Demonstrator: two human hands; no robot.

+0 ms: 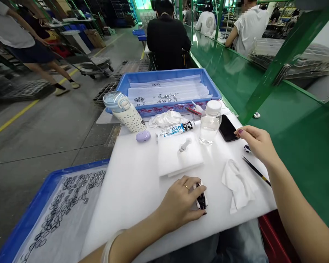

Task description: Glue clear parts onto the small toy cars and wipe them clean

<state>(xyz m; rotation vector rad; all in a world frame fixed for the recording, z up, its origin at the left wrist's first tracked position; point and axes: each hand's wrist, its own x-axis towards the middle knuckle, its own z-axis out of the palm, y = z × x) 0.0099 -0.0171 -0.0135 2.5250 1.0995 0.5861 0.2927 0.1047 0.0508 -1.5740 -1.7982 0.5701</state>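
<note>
My left hand (181, 200) rests on the white foam-topped table (137, 182), its thumb and fingers closed around a small black-and-white piece (201, 200) shaped like a toy car. To the right, my right hand (259, 143) is raised by the corner of a black phone (228, 128), thumb and forefinger pinched together; anything between them is too small to make out. Just below that hand lies a similar small piece (247, 148), partly covered. Black tweezers (256, 171) sit near my right wrist, and a crumpled white cloth (237, 186) lies between my hands.
A white foam block (179, 159) holds a small grey nozzle-like part (185, 145). Behind stand a glue tube (175, 129), a clear bottle (210, 124), a dotted tumbler (127, 115) and a blue tray (164, 74). A green conveyor (298, 146) runs along the right; people work ahead.
</note>
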